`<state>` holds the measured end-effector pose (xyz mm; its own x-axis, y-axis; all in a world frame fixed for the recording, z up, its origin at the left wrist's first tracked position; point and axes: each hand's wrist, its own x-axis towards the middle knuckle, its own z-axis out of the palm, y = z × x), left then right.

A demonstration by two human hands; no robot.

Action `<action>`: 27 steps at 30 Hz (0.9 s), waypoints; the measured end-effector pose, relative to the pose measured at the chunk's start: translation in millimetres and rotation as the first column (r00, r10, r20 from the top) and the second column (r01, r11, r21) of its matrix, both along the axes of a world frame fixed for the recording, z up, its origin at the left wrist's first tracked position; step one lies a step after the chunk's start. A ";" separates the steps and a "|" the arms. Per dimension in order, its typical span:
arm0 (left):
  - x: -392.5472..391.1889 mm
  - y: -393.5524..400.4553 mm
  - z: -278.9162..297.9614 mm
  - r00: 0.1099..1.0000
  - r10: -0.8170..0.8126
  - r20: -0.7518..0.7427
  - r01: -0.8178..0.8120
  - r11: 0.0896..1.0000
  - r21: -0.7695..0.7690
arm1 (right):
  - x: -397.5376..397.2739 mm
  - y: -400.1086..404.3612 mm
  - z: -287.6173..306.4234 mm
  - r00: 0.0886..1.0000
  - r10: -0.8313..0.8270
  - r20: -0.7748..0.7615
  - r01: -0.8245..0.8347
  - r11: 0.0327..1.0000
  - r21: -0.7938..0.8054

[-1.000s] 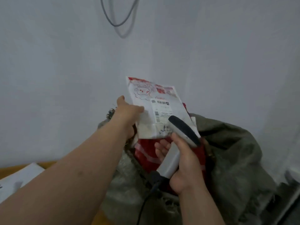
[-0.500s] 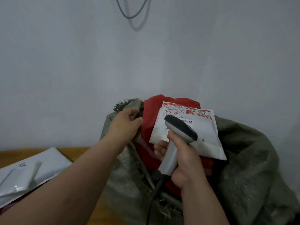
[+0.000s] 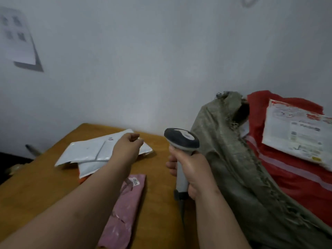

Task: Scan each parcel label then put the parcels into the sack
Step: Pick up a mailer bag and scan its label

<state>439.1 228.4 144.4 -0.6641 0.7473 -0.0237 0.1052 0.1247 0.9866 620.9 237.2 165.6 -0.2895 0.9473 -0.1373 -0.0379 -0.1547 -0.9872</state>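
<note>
Parcels lie across the wooden worktop (image 3: pixel 45 191) in the lower left of the frame. Nearest is a pink parcel (image 3: pixel 124 211) at the bottom centre, long and narrow, with a small white label near its far end; the left forearm crosses over its left edge. Right of it, at centre frame, the right hand (image 3: pixel 192 173) makes a closed grip around the pale handle of the scanner (image 3: pixel 181 142), fingers wrapped tight, the dark head tilted up and facing away toward the wall (image 3: pixel 143 60). A cable hangs from the handle's base.

Farther up, left of centre, the left hand (image 3: pixel 128 146) hovers over a stack of white parcels (image 3: pixel 89 151), fingers curled in loosely with nothing visibly between them; whether the fingertips touch the top parcel cannot be told. The stack lies directly under and just beyond that grip, well apart from the scanner.

At the right of the frame the olive-green sack (image 3: pixel 233 159) stands open, its frayed rim turned toward the worktop. Inside, a red parcel (image 3: pixel 287 177) fills the mouth, and a white labelled parcel (image 3: pixel 296 133) lies flat on top of it, far from both hands.

At the upper left, a blurred sheet of paper (image 3: pixel 18 38) hangs on the wall.
</note>
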 end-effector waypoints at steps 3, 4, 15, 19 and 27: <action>-52.1 -29.1 -29.5 0.996 0.063 0.061 -0.059 0.996 -0.059 | -47.1 -13.3 -25.0 0.999 0.031 0.045 -0.029 0.999 -0.046; -67.8 -38.1 -40.4 0.992 0.090 0.090 -0.081 0.992 -0.098 | -60.9 -16.6 -33.0 0.997 0.042 0.066 -0.037 0.997 -0.067; -154.3 -56.6 -129.8 0.935 0.253 0.248 -0.173 0.937 -0.303 | -157.9 24.3 -92.2 0.973 0.147 0.180 -0.117 0.979 -0.168; -186.9 -43.7 -147.4 0.937 0.299 0.180 -0.219 0.905 -0.366 | -203.3 52.5 -112.9 0.953 0.222 0.206 -0.179 0.962 -0.207; -256.6 -20.1 -184.6 0.956 0.275 -0.104 -0.291 0.827 -0.482 | -275.7 71.8 -152.5 0.906 0.327 0.268 -0.261 0.932 -0.253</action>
